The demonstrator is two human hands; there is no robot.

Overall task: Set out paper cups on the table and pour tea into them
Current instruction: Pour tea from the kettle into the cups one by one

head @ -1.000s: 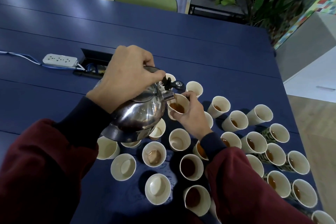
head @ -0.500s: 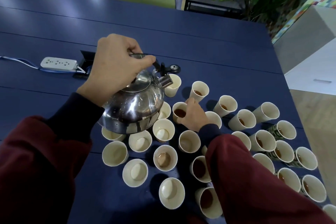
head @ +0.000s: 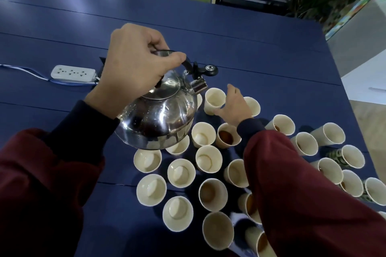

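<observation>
Gripping the curved black handle (head: 187,62), left hand (head: 129,69) fingers clenched round it, shiny round steel kettle (head: 158,119) hanging below those fingers over cream paper cups (head: 180,173) on dark blue table (head: 250,48), right hand (head: 234,106) fingers loose and spread, empty cream cup (head: 215,99) just beside its thumb

The left grip (head: 133,69) is curled round the black handle of the polished steel kettle (head: 158,119), which is held above the dark blue worktop (head: 271,58) with its spout at 2 o'clock. The right grip (head: 234,104), fingers spread, sits at 3 o'clock of an empty cream paper cup (head: 215,100). A white power strip (head: 73,73) lies at 9 o'clock of the kettle.
</observation>
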